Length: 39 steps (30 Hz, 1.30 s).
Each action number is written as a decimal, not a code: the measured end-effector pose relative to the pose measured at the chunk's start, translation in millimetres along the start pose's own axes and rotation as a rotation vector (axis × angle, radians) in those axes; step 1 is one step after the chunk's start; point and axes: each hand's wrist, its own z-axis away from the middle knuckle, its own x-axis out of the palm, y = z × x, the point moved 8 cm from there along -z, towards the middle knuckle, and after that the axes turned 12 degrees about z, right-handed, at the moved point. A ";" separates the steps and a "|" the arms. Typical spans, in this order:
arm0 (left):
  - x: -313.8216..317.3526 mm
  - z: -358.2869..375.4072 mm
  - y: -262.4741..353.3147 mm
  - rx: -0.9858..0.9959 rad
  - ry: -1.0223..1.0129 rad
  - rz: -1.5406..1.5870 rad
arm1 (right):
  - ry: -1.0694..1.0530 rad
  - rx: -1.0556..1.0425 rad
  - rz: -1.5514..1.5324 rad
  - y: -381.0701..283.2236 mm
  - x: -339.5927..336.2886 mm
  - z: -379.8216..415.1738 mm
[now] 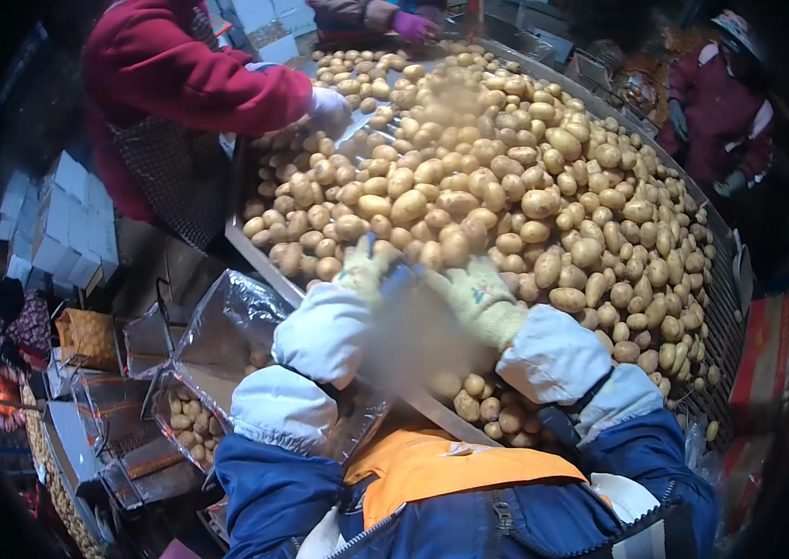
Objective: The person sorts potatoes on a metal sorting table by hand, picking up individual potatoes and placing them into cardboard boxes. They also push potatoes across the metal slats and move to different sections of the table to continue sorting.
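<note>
My left hand [365, 266], in a pale glove with blue showing at its fingers, is at the near edge of a large heap of potatoes [543, 202]. Whether that blue is part of the glove or a held thing, I cannot make out. My right hand [480, 300], in a pale yellow-green knitted glove, lies palm down beside the nearest potatoes, fingers stretched toward the left hand. A blurred smudge covers the space between and below both hands. The potatoes lie on a metal-rimmed sorting table [264, 258].
At the upper left a person in a red sleeve [217, 93] holds a flat metal blade [354, 128] among the potatoes. Another person [720, 107] stands at the far right. Plastic-lined boxes [226, 321] and stacked white cartons [73, 224] are at the left; red cartons [760, 359] at the right.
</note>
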 end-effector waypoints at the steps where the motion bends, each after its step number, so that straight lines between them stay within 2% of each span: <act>1: -9.3 -10.4 -1.3 0.014 0.070 -0.036 | -0.007 0.009 -0.008 -4.6 -7.2 -2.3; 3: -24.2 -23.0 -6.5 -0.067 0.120 -0.077 | -0.105 -0.105 -0.025 -12.6 -13.4 1.5; 4: -27.1 -24.9 -7.8 -0.074 0.091 -0.057 | -0.188 -0.173 -0.099 -15.1 -16.6 5.3; 5: -27.2 -25.1 -10.6 -0.065 0.048 -0.067 | -0.176 -0.204 -0.170 -11.3 -18.7 14.3; 7: -34.1 -13.1 3.4 -0.093 -0.001 -0.150 | -0.218 -0.136 -0.355 13.0 -75.1 27.8; 8: -39.0 -10.8 6.5 -0.172 -0.060 0.042 | 0.010 -0.108 -0.318 42.0 -82.7 25.3; 9: -43.2 -10.9 13.8 -0.184 -0.058 0.037 | 0.236 -0.078 -0.281 72.7 -89.8 26.7; 11: -72.2 -12.6 46.9 0.002 0.291 0.053 | 0.355 0.133 -0.016 131.7 -99.4 12.5; 12: -83.5 -16.2 72.9 0.181 0.381 0.052 | 0.174 0.259 0.038 155.5 -81.5 -2.8; 13: -77.8 -33.0 74.4 0.217 0.342 0.010 | -0.009 0.385 0.094 173.4 -58.9 -10.9; 15: -56.5 -75.5 65.7 0.154 0.181 -0.022 | 0.015 0.426 0.171 165.6 -51.4 -25.0; 16: -49.3 -89.8 63.9 0.125 0.172 -0.198 | 0.016 0.437 0.129 162.4 -52.0 -27.1; 17: -41.8 -101.3 60.9 0.095 0.153 -0.375 | 0.072 0.396 0.073 158.3 -45.9 -26.9; 18: -43.2 -111.4 64.6 0.053 0.134 -0.400 | 0.076 0.379 -0.004 150.0 -46.8 -20.8; 19: -43.1 -119.7 60.7 -0.038 0.027 -0.357 | 0.086 0.359 -0.078 141.8 -50.0 -14.7; 20: -44.4 -123.4 62.5 0.000 0.025 -0.371 | 0.198 0.202 0.065 123.5 -57.3 -6.1; 21: -43.9 -125.0 61.8 0.034 0.025 -0.384 | 0.182 0.179 -0.165 115.9 -52.0 2.9; 24: -37.0 -133.7 67.6 0.067 -0.029 -0.462 | 0.236 0.154 -0.252 99.7 -64.2 23.3; 25: -33.0 -133.9 68.2 0.074 -0.078 -0.487 | 0.145 0.218 -0.430 104.9 -62.7 27.3; 26: -26.9 -134.5 63.4 0.142 -0.019 -0.477 | 0.048 0.283 -0.608 109.1 -55.0 31.8; 27: -20.4 -131.0 56.4 0.142 -0.021 -0.471 | 0.053 0.366 -0.797 122.3 -45.1 31.8; 29: -20.0 -121.8 61.2 0.284 0.161 -0.494 | 0.208 0.381 -0.536 148.2 -58.6 23.0; 30: -23.4 -120.2 65.3 0.219 0.081 -0.427 | 0.203 0.357 -0.222 150.9 -75.4 11.7; 33: -22.3 -117.7 68.7 0.181 0.023 -0.380 | 0.092 0.207 0.119 146.2 -84.0 -40.8; 35: -19.5 -115.2 71.6 0.181 0.004 -0.366 | -0.237 0.278 0.155 145.4 -63.6 -81.3; 36: -17.6 -113.4 73.0 0.179 -0.003 -0.360 | 0.010 0.189 0.321 156.7 -23.8 -93.6; 37: -16.7 -112.1 74.4 0.175 -0.011 -0.351 | -0.171 0.323 0.244 157.9 -22.3 -103.1; 39: -13.2 -111.5 77.2 0.171 -0.027 -0.343 | -0.219 0.282 0.135 162.8 -22.8 -112.8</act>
